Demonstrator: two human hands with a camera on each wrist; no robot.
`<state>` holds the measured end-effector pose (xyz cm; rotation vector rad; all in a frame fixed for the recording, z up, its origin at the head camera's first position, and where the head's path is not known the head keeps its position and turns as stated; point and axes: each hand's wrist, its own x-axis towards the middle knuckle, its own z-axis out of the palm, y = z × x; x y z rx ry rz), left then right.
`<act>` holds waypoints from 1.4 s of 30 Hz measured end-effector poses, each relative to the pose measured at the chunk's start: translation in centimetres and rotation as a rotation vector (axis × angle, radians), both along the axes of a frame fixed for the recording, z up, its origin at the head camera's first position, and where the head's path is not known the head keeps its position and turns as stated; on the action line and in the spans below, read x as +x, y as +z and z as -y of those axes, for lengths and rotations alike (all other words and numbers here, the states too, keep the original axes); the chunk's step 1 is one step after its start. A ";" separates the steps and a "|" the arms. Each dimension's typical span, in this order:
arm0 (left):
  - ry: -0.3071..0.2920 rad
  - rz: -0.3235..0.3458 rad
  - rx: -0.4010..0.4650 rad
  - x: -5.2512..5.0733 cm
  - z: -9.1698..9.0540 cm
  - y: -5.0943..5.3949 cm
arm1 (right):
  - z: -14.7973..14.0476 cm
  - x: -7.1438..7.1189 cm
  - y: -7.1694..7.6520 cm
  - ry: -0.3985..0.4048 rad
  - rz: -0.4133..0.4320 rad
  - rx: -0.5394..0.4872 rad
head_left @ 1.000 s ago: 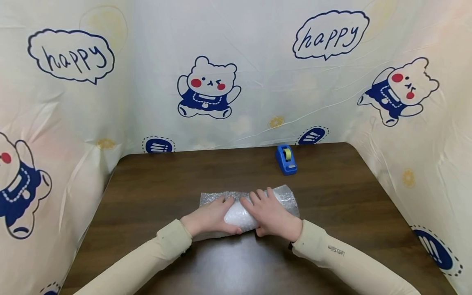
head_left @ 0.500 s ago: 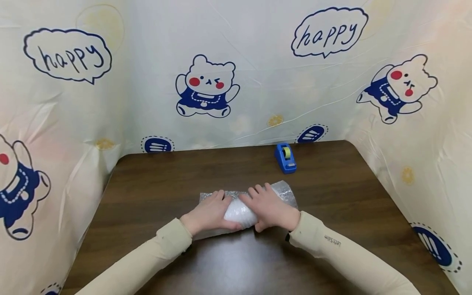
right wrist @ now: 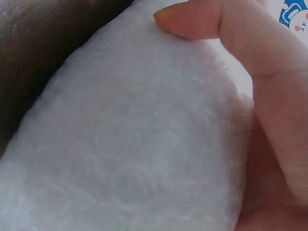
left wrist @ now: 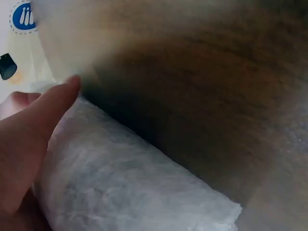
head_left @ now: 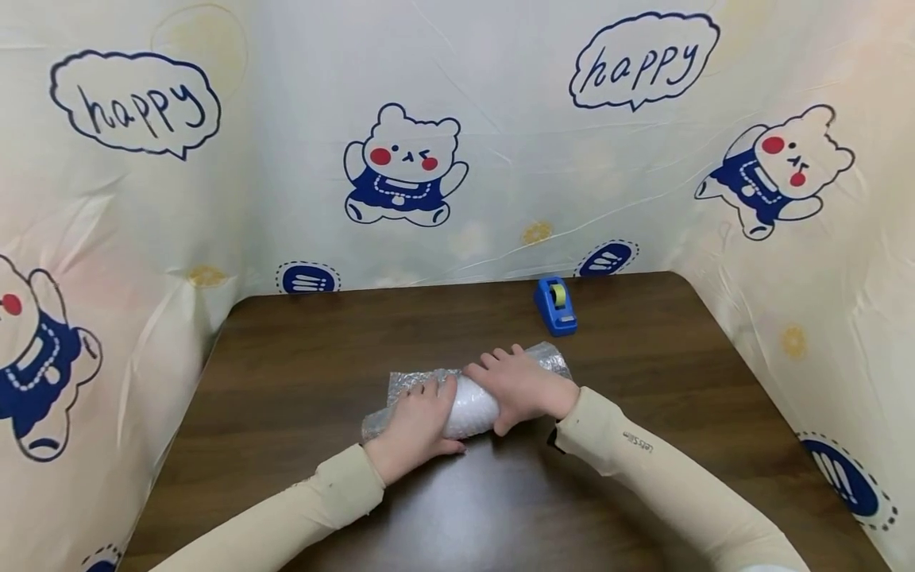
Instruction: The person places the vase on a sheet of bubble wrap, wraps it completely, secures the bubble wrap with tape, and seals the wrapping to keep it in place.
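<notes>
A white roll in bubble wrap [head_left: 472,407] lies on the brown table, its right end tilted toward the back. My left hand [head_left: 418,421] grips its left part, fingers over the top and thumb at the near side. Around its right part my right hand [head_left: 520,385] is curled, thumb low in front. A flat bit of wrap shows behind the left fingers. In the left wrist view the wrapped roll [left wrist: 130,178] runs out past the thumb; in the right wrist view it [right wrist: 130,130] fills most of the picture beside the right thumb. What is inside is hidden.
A blue tape dispenser [head_left: 555,308] with yellowish tape stands at the back of the table [head_left: 307,334], right of centre. Printed cloth [head_left: 500,159] hangs behind the table and on both sides.
The roll has turned over a little and moved slightly away. Its left end now shows beside my left hand, which has shifted right and nearer. My right hand has moved slightly toward the back.
</notes>
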<state>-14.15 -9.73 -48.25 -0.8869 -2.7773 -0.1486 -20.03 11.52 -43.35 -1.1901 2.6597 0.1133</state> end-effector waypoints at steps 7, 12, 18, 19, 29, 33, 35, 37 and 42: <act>-0.028 -0.046 0.004 -0.7 0.6 -0.4 | -0.2 0.1 -0.4 0.054 -0.072 -0.044; -0.047 -0.015 0.015 -0.8 1.0 -0.1 | -0.7 1.7 -1.1 0.152 -0.263 -0.101; -0.071 0.086 0.051 -1.9 1.4 0.5 | -0.6 4.3 -1.5 0.105 -0.433 -0.137; -0.078 0.108 0.054 -2.1 1.4 0.6 | -0.4 4.8 -1.4 0.085 -0.441 -0.144; -0.103 0.419 0.109 -3.6 1.7 1.7 | -0.3 6.6 -2.0 0.049 -0.486 -0.115; -0.109 0.570 0.133 -3.8 1.9 1.8 | -0.6 6.2 -3.0 0.052 -0.541 -0.113; -0.113 0.613 0.139 -3.8 2.0 1.7 | -0.6 5.9 -3.4 0.053 -0.574 -0.123; -0.118 0.641 0.149 -3.8 2.0 1.6 | -0.5 5.8 -3.6 0.051 -0.592 -0.134; -0.154 0.709 0.179 -3.4 1.8 1.5 | -0.3 6.3 -3.3 0.056 -0.563 -0.123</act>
